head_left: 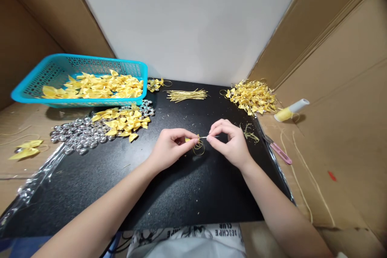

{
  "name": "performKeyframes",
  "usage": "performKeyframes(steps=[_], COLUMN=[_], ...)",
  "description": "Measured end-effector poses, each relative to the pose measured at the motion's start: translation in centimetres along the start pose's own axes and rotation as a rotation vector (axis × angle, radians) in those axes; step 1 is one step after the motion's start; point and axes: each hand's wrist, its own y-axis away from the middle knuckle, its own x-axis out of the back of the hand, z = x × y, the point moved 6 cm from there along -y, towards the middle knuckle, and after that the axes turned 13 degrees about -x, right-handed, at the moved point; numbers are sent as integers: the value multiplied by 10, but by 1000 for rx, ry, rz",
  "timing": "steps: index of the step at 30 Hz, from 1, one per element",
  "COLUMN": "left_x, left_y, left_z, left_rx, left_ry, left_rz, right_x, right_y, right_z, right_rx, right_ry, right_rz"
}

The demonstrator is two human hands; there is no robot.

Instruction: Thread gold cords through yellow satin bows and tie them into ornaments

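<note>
Over the middle of the black board, my left hand [171, 147] is closed in a pinch on a small yellow ribbon bow, mostly hidden by the fingertips. A loop of gold cord [198, 151] hangs from the bow just under the fingers. My right hand [230, 141] is also pinched shut, its fingertips on a thin, straight, silvery needle [204, 137] that points toward the bow. Only a narrow gap lies between the two hands. Beyond them lies a bundle of cut gold cords [187, 95].
A blue basket [90, 102] of yellow bows stands at the back left. Loose bows [127, 121] and silver bells or beads [81, 133] lie before it. Bows with loops [252, 96] are heaped back right. Further right are cord scraps [251, 134], a pink-handled cutter [281, 153] and a thread spool [292, 110].
</note>
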Motion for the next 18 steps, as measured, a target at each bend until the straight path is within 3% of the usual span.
performKeyframes(steps=[5,9,14,18], left_x=[-2,-1,6,6], left_y=[1,1,1,-3], left_z=[-16,-20,-13,5], left_rx=[189,225,127,-86], left_ry=[132,122,-83,-226], left_rz=[-61,-68,-28,-95], right_x=[11,17,18,16], right_y=[-5,-8,-8,-7], right_z=[13,18,16,15], right_rx=[-76,-92,-73,-66], right_ry=[-190,-289,-287,-283], right_rz=[17,39,34,28])
